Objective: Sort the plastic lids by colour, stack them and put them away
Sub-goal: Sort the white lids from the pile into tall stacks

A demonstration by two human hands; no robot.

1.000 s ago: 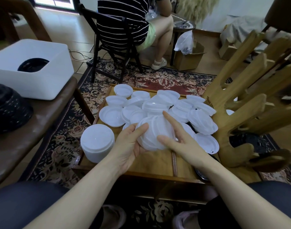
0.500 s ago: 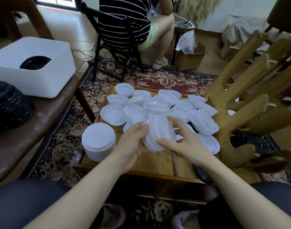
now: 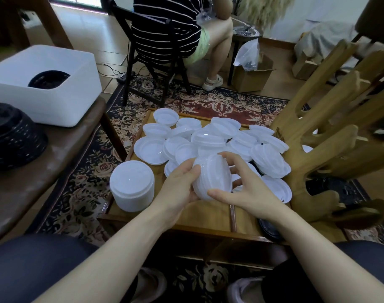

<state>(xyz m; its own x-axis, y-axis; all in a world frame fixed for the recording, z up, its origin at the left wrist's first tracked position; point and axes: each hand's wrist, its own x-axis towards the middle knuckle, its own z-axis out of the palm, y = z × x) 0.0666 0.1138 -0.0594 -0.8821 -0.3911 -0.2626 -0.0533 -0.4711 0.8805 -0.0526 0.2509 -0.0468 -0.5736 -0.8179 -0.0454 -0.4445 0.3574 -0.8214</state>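
Both hands were on it: the left hand cupped the small stack of white lids from its left side, fingers curled round the rim, and the right hand gripped it from the right, thumb across the near edge. The stack was tilted on edge, held just above the wooden bench. Behind it, loose white lids lay scattered and overlapping across the bench. A tall finished stack stood at the bench's near-left corner. Off to the left sat a white bin with something black inside.
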